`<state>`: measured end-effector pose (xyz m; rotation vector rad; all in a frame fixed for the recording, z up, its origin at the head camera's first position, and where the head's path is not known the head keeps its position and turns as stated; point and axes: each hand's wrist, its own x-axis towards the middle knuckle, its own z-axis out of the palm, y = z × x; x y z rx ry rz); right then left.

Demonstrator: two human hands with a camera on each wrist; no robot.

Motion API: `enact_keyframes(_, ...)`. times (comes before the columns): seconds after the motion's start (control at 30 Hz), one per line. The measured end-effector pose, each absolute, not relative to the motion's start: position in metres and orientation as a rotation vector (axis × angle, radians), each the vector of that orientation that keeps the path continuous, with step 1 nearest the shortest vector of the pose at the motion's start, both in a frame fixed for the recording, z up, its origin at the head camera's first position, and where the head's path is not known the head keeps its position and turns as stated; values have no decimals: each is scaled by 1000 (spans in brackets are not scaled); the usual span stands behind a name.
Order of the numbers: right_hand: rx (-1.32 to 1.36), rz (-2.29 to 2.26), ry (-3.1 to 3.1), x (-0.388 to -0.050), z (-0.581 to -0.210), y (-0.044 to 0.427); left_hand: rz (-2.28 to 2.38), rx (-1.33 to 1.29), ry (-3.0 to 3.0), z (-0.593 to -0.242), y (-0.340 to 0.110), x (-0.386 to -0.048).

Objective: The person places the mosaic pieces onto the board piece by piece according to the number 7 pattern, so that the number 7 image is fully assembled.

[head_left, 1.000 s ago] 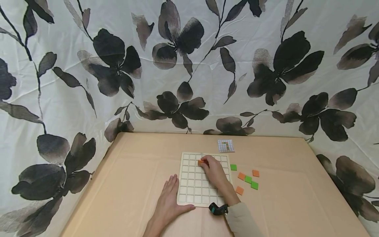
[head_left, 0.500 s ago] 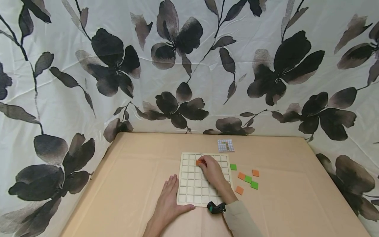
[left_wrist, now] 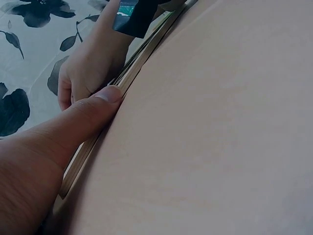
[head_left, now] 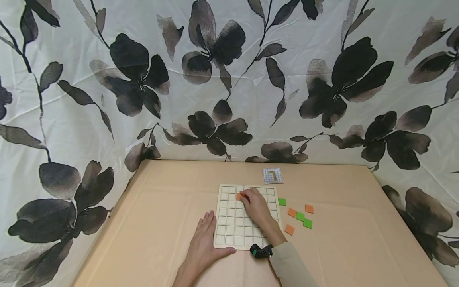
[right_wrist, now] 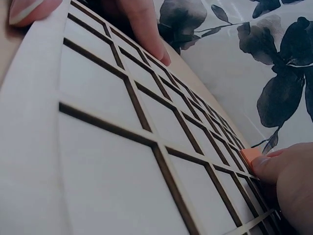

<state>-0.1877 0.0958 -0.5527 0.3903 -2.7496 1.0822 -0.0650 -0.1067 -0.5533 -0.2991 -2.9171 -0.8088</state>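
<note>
1. Pinching an orange tile (head_left: 239, 196) in the right hand (head_left: 256, 205), up around 11 o'clock on the grid board (head_left: 234, 231), just in from the far edge.
2. Looking tipped in the right wrist view; cannot tell a seated tile from a raised one here. Square up to the ridges (right_wrist: 159, 144) first, then lower level rather than pushing in sideways.
3. Resting the left hand (head_left: 206, 243) along 9 o'clock with straight fingers, thumb against the near edge at 7 o'clock, grasping nothing. A handy brace, probably: press lightly, avoid shoving, keep the board from slewing.
4. Mind the loose tiles (head_left: 300, 216), green and orange, over at 3 o'clock on the bench (head_left: 161, 223). Lift the sleeve (head_left: 292, 263) clear, to avoid sweeping the nearest.
5. Glance past the far edge at 1 o'clock to the small gridded card (head_left: 273, 176): too small to read closely, perhaps worth a check before letting go.
</note>
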Motion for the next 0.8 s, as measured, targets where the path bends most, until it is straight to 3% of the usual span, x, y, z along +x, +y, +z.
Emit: enact_keyframes(0.8,401,1089,-2739,-184,-552,94,-806,-300,-2939,-555,-110,-65)
